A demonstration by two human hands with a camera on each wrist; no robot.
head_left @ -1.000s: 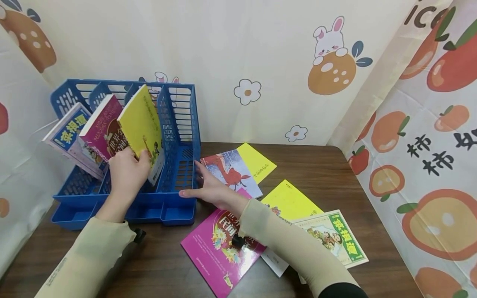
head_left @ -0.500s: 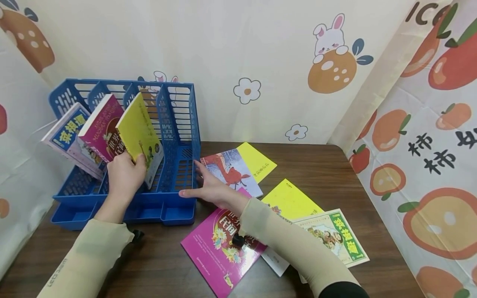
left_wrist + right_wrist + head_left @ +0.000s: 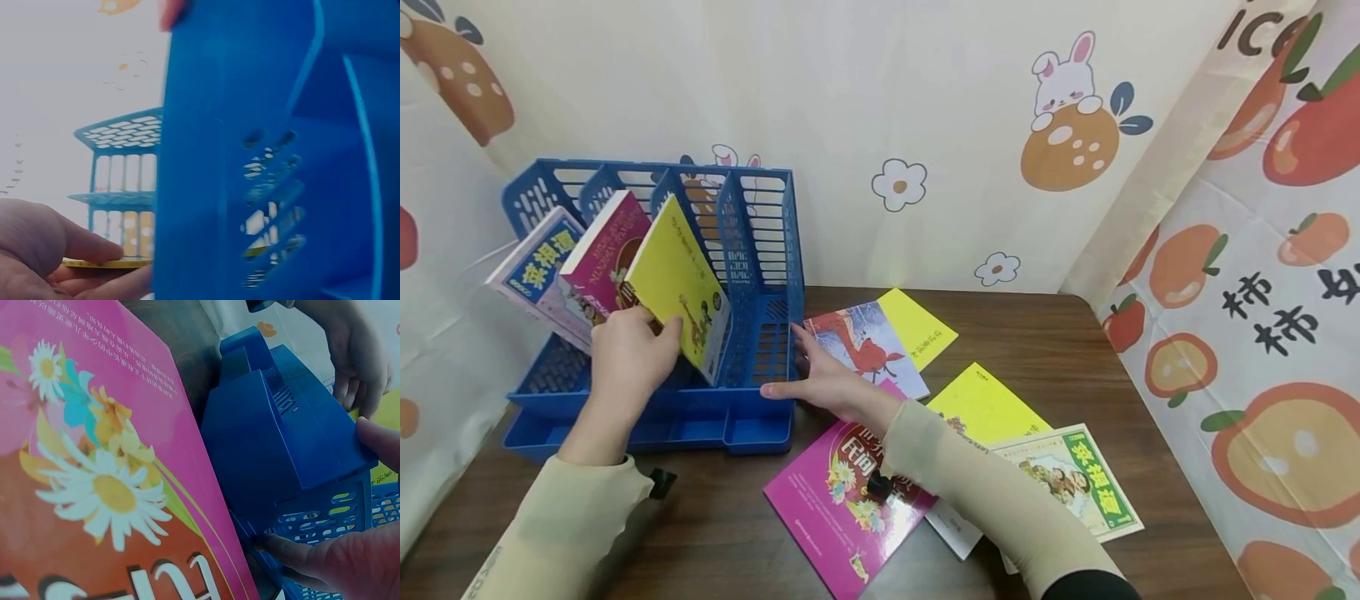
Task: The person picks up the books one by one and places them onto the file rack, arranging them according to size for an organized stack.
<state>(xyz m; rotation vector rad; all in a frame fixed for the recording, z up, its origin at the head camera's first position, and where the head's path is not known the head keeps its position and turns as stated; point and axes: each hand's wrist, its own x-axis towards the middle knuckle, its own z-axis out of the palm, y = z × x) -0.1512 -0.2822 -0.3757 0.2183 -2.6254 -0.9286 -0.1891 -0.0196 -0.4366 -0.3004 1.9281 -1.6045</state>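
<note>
Behind everything we see a printed curtain (image 3: 970, 108), and below it a brown table (image 3: 1045, 333). At the table's left stands a blue rack (image 3: 748, 258), parted by upright dividers into 4 slots. We find the yellow book (image 3: 685, 292) tilted in the 3rd slot from the left, its lower corner near the rack's front edge. The left hand (image 3: 632, 350) pinches this book by its near edge, thumb on the cover and fingers bent behind it, parted only by the book's thickness. Farther left we count 2 more leaning books: a lilac-and-blue book (image 3: 542, 260) in the 1st slot and a purple book (image 3: 608, 242) in the 2nd. We cannot tell whether the left hand touches the purple book. The right hand (image 3: 831, 379) has its thumb spread wide from fairly straight fingers and rests against the rack's right front corner, touching it without curling round it. Beside the rack we see a red-animal book (image 3: 872, 346) overlapping a smaller-looking yellow cover (image 3: 921, 329), a flowered magenta book (image 3: 831, 521) nearer us, and a cream-and-green book (image 3: 1078, 483) partly over another yellow cover (image 3: 988, 404). The right sleeve (image 3: 992, 496) crosses above these.
</note>
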